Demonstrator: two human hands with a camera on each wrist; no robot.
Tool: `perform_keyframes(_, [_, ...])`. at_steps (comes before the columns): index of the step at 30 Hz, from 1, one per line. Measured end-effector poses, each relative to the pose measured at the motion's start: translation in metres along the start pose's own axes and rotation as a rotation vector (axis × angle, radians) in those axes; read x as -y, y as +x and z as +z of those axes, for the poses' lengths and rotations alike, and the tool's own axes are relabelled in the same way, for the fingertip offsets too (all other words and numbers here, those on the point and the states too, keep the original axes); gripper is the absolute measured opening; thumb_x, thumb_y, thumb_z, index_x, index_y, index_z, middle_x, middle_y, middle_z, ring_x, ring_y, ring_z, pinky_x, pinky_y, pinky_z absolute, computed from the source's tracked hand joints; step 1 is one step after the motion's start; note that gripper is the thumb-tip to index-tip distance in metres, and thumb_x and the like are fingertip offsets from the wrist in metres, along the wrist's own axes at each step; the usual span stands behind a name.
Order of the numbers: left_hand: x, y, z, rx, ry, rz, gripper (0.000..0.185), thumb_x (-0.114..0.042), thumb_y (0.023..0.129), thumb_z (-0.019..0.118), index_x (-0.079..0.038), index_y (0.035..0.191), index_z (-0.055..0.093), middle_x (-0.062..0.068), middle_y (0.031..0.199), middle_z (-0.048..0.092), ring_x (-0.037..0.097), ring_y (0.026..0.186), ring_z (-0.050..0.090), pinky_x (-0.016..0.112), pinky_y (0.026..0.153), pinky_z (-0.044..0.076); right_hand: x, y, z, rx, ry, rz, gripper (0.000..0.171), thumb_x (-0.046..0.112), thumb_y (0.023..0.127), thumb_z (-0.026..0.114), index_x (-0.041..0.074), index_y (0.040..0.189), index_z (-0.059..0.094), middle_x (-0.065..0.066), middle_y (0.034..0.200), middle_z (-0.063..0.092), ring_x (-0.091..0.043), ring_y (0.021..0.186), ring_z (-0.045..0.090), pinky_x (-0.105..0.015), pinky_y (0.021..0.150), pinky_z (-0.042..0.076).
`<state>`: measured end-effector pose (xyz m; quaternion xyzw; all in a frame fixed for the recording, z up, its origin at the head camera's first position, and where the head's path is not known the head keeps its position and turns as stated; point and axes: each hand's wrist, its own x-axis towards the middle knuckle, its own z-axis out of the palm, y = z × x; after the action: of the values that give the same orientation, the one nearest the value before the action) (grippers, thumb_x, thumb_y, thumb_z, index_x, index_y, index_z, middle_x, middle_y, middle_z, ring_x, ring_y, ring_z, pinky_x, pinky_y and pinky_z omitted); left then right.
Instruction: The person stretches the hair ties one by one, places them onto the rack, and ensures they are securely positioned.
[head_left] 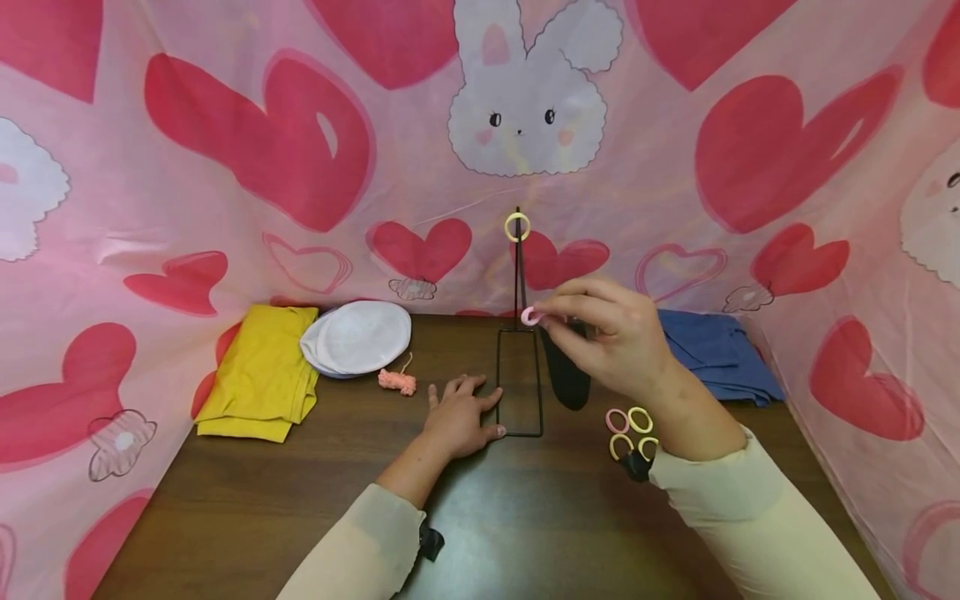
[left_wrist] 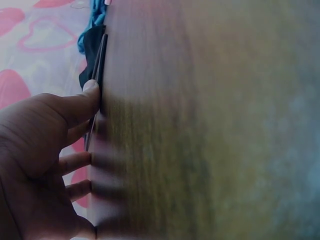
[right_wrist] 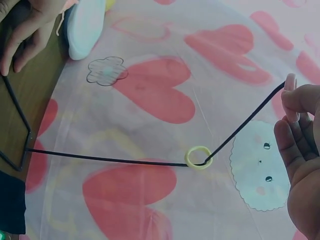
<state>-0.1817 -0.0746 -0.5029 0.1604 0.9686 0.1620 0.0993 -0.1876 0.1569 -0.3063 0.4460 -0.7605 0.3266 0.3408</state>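
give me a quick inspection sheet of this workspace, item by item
surface: dark wooden table, bare in front.
job's things: black wire stand upright, yellow hair tie hanging at its top; pink hair tie pinched beside the stand's rod; four spare hair ties, pink and yellow, by the right forearm.
clutter: yellow cloth, white cap, pink yarn scrap, black sock, blue cloth.
grippers: left hand flat on the table, thumb against the stand's base; right hand pinches the pink tie.
cables: nothing seen.
surroundings: pink heart-and-bunny backdrop on three sides.
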Motion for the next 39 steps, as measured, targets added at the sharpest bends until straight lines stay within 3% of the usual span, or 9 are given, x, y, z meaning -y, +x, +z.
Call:
perform_keyframes(7, [0.000, 0.000, 0.000, -0.004, 0.007, -0.003, 0.068, -0.058, 0.093, 0.071, -0.035, 0.154, 0.052, 0.003, 0.165, 0.036, 0.036, 0.154, 0.025, 0.077, 0.115, 0.011, -0.003, -0.001, 0.005, -0.013, -0.006, -0.007, 0.017, 0.007, 0.086, 0.082, 0.010, 0.102, 0.084, -0.002, 0.097, 0.075, -0.014, 0.091, 0.068, -0.023, 0.075, 0.053])
perform_keyframes(12, [0.000, 0.001, 0.000, 0.007, 0.009, -0.009, 0.068, -0.058, 0.093, 0.071, -0.036, 0.155, 0.051, 0.002, 0.165, 0.035, 0.035, 0.154, 0.024, 0.077, 0.116, 0.011, -0.012, -0.003, 0.009, -0.005, -0.034, 0.052, 0.020, 0.007, 0.085, 0.083, 0.013, 0.105, 0.084, -0.001, 0.097, 0.074, -0.012, 0.088, 0.068, -0.018, 0.076, 0.054])
perform_keyframes(16, [0.000, 0.002, 0.000, 0.008, 0.022, -0.010, 0.069, -0.059, 0.093, 0.070, -0.037, 0.155, 0.049, 0.001, 0.166, 0.034, 0.035, 0.155, 0.023, 0.076, 0.116, 0.011, -0.023, -0.002, 0.016, -0.044, -0.009, 0.105, 0.023, 0.002, 0.083, 0.083, 0.012, 0.103, 0.085, -0.002, 0.096, 0.074, -0.016, 0.086, 0.069, -0.014, 0.077, 0.051])
perform_keyframes(22, [0.001, 0.002, 0.001, 0.005, 0.018, -0.005, 0.070, -0.058, 0.093, 0.070, -0.037, 0.156, 0.049, 0.001, 0.166, 0.034, 0.035, 0.155, 0.023, 0.076, 0.116, 0.011, -0.044, 0.003, 0.033, -0.107, 0.013, 0.115, 0.022, 0.000, 0.084, 0.082, 0.010, 0.103, 0.084, -0.005, 0.097, 0.075, -0.019, 0.085, 0.071, -0.016, 0.078, 0.052])
perform_keyframes(31, [0.000, 0.001, 0.001, 0.014, 0.002, -0.005, 0.069, -0.058, 0.093, 0.070, -0.036, 0.155, 0.049, 0.002, 0.166, 0.034, 0.035, 0.155, 0.023, 0.077, 0.116, 0.009, -0.071, 0.011, 0.055, -0.168, -0.012, 0.211, 0.017, 0.000, 0.087, 0.077, 0.005, 0.102, 0.082, -0.008, 0.100, 0.074, -0.018, 0.079, 0.072, -0.036, 0.075, 0.061])
perform_keyframes(39, [-0.001, 0.000, 0.000, 0.014, 0.007, -0.007, 0.069, -0.058, 0.094, 0.070, -0.037, 0.156, 0.049, 0.002, 0.166, 0.034, 0.035, 0.155, 0.023, 0.076, 0.116, 0.009, -0.089, 0.020, 0.070, -0.226, 0.008, 0.327, 0.017, 0.005, 0.091, 0.078, 0.005, 0.107, 0.082, -0.009, 0.104, 0.073, -0.018, 0.084, 0.071, -0.036, 0.077, 0.061])
